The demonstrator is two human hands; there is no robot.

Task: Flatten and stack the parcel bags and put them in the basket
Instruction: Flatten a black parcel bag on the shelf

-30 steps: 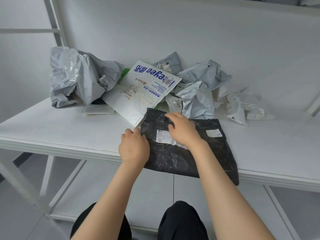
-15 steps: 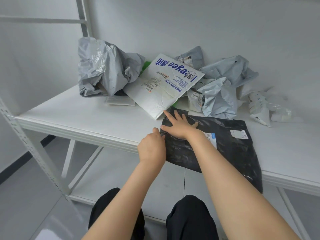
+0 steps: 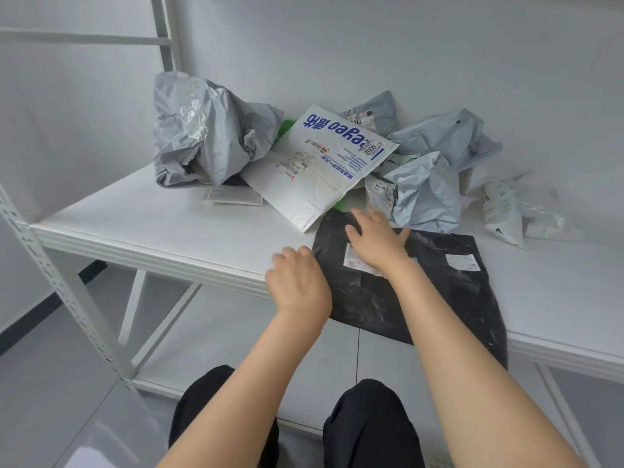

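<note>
The right hand [image 3: 376,239] is shifted from the corner of the black parcel bag [image 3: 439,298] to its label [image 3: 353,260], fingers splayed flat for smoothing. The bag, overhanging the shelf [image 3: 169,228], is steadied at its edge by the curled left hand [image 3: 297,285]; whether it is gripped cannot be told.

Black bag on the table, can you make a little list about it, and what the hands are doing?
Bag: black bag, lying flat, near edge hanging over the table front
Stickers: two white labels
Right hand: fingers spread, pressing on the bag's far left corner
Left hand: fingers curled at the bag's left edge; grip unclear
Behind it: white padded envelope and crumpled grey bags
</note>
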